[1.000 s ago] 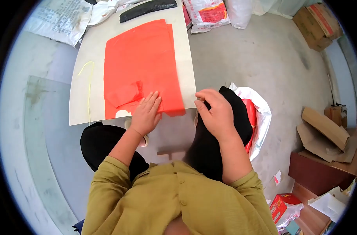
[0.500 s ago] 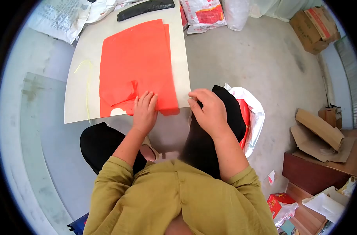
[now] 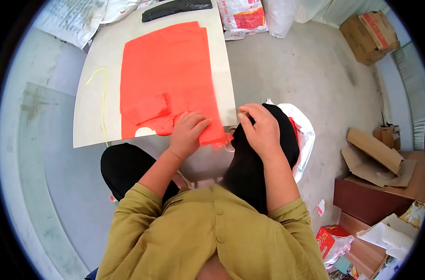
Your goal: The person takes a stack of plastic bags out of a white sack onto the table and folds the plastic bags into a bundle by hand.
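Head cam looks fwd/down over tbl (image 3: 88,110).

Clothing, seen from above. Shirt (image 3: 184,233): plain olive-yellow, softly creased, with a straight front placket (image 3: 215,203) running from near to far along the middle, two small round buttons (image 3: 219,213) of similar colour, and an opening at its near edge. Left sleeve (image 3: 140,200) and right sleeve (image 3: 291,219): same cloth, loose, ending well short of the bare left hand (image 3: 189,135) and right hand (image 3: 261,133). Trousers (image 3: 247,177): plain black, wide in the leg.
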### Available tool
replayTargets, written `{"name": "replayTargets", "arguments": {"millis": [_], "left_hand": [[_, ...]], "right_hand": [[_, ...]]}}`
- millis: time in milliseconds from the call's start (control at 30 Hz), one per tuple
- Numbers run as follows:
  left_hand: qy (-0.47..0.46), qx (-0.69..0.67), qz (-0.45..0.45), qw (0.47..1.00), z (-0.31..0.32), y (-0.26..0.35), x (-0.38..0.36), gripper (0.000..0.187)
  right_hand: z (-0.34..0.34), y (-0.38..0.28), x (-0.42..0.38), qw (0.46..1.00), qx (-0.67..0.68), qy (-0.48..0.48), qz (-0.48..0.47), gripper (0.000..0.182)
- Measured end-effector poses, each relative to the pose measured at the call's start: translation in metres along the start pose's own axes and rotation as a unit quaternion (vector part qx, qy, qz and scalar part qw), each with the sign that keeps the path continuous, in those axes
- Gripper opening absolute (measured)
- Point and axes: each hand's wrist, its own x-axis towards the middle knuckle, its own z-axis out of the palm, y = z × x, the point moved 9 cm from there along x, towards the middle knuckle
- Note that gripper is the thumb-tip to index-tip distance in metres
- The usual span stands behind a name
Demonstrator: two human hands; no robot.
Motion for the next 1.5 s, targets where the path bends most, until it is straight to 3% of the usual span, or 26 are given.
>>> {"name": "replayTargets", "arguments": {"millis": [67,167,267,367,467,500,600,667,800,900,1000,1067,1167,1267,1367,1467,1500], "left_hand": [[0.002,-0.078,-0.023,0.997,0.006,-0.007,-0.002,0.041],[0.1,-0.157,-0.071,0.98,-0.024,-0.001,0.011,0.008],[-0.006,-0.362,-0.34,0.868,0.018,-0.049,-0.01,0.021],[-0.072,-0.396,-0.388,0.829,0.018,-0.052,-0.012,0.038],[-0.103,-0.395,-0.398,0.822,0.012,-0.051,-0.012,0.044],[-0.076,-0.417,-0.4,0.812,0.009,-0.049,-0.011,0.045],[-0.014,-0.482,-0.4,0.779,0.008,-0.048,-0.01,0.046],[0.003,-0.527,-0.395,0.753,0.028,-0.061,-0.012,0.047],[-0.019,-0.474,-0.406,0.781,0.022,-0.063,-0.012,0.049],[-0.039,-0.446,-0.401,0.8,0.015,-0.058,-0.008,0.052],[-0.045,-0.402,-0.397,0.824,0.019,-0.056,-0.014,0.052],[-0.051,-0.391,-0.405,0.825,0.012,-0.052,-0.008,0.053],[-0.054,-0.375,-0.302,0.875,0.03,-0.063,-0.007,0.052],[-0.028,-0.44,-0.245,0.864,0.016,-0.052,-0.003,0.042],[-0.054,-0.374,-0.183,0.908,0.001,-0.028,0.005,0.026],[0.005,-0.262,-0.073,0.962,-0.001,-0.023,0.005,0.024],[-0.026,-0.295,-0.113,0.948,0.002,-0.024,0.005,0.023]], "right_hand": [[0.002,-0.003,0.0,1.0,-0.02,0.008,-0.007,0.016],[0.01,-0.002,-0.001,0.999,-0.038,-0.025,0.006,0.019],[0.021,-0.005,-0.002,0.991,-0.111,-0.066,0.013,0.022],[0.04,-0.005,-0.009,0.977,-0.162,-0.135,0.032,0.037],[0.057,-0.006,-0.015,0.98,-0.138,-0.138,0.037,0.056],[0.063,-0.006,-0.017,0.971,-0.161,-0.17,0.045,0.068],[0.073,-0.015,-0.017,0.974,-0.161,-0.159,0.028,0.071],[0.085,-0.003,-0.016,0.969,-0.144,-0.181,0.083,0.073],[0.088,0.006,-0.016,0.958,-0.152,-0.193,0.147,0.061],[0.085,0.004,-0.021,0.97,-0.114,-0.198,0.085,0.037],[0.079,-0.026,-0.035,0.97,-0.119,-0.195,-0.078,0.016],[0.078,-0.037,-0.042,0.971,-0.099,-0.19,-0.108,0.013],[0.069,-0.044,-0.033,0.982,-0.069,-0.136,-0.115,0.011],[0.065,-0.042,-0.015,0.987,-0.072,-0.107,-0.098,0.008],[0.069,-0.039,-0.005,0.987,-0.077,-0.107,-0.087,0.006],[0.074,-0.042,0.001,0.983,-0.097,-0.128,-0.085,0.008],[0.077,-0.043,0.002,0.983,-0.095,-0.139,-0.078,0.008]]}}
